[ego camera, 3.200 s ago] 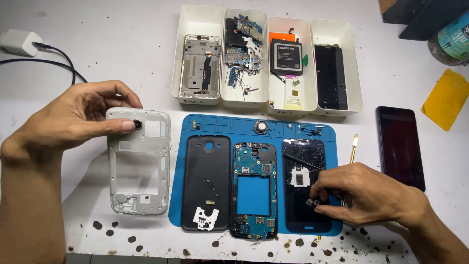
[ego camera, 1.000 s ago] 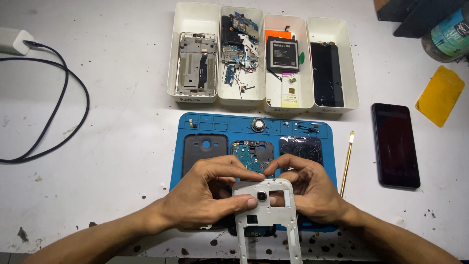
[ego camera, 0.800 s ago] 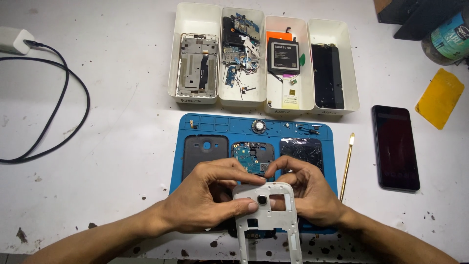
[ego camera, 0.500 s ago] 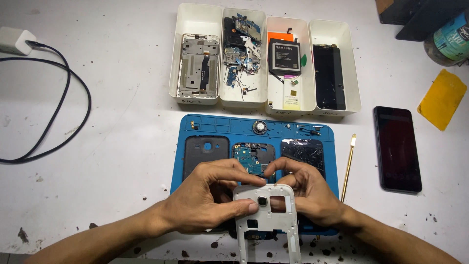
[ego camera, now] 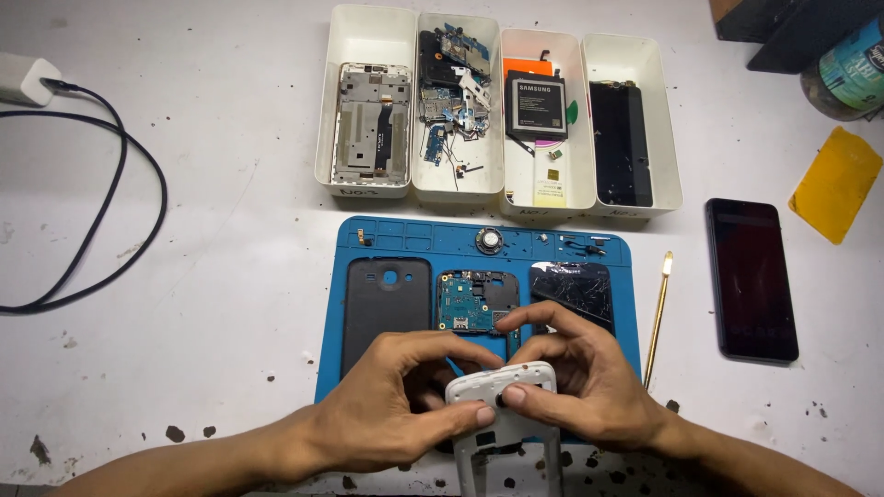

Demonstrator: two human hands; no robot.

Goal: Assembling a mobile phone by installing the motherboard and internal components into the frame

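Both of my hands hold a white phone mid-frame (ego camera: 508, 379) over the near edge of the blue work mat (ego camera: 414, 239). My left hand (ego camera: 387, 405) grips its left side, thumb pressed on the face. My right hand (ego camera: 589, 382) grips its right side, thumb on the frame's upper part. On the mat beyond lie a dark back cover (ego camera: 385, 299), a phone body with a bare circuit board (ego camera: 471, 304) and a cracked screen (ego camera: 573, 290). The frame's lower part runs out of view.
Several white trays (ego camera: 364, 189) at the back hold a metal frame, loose parts, a battery and a dark screen. A gold-coloured pry stick (ego camera: 657, 313) and a black phone (ego camera: 750, 276) lie right of the mat. A black cable (ego camera: 129, 239) loops at left. A yellow card (ego camera: 836, 182) sits far right.
Three seconds ago my left hand held the frame left of the mat while my right hand was on the cracked screen. Both hands now hold it at the mat's near edge, slightly more tilted.
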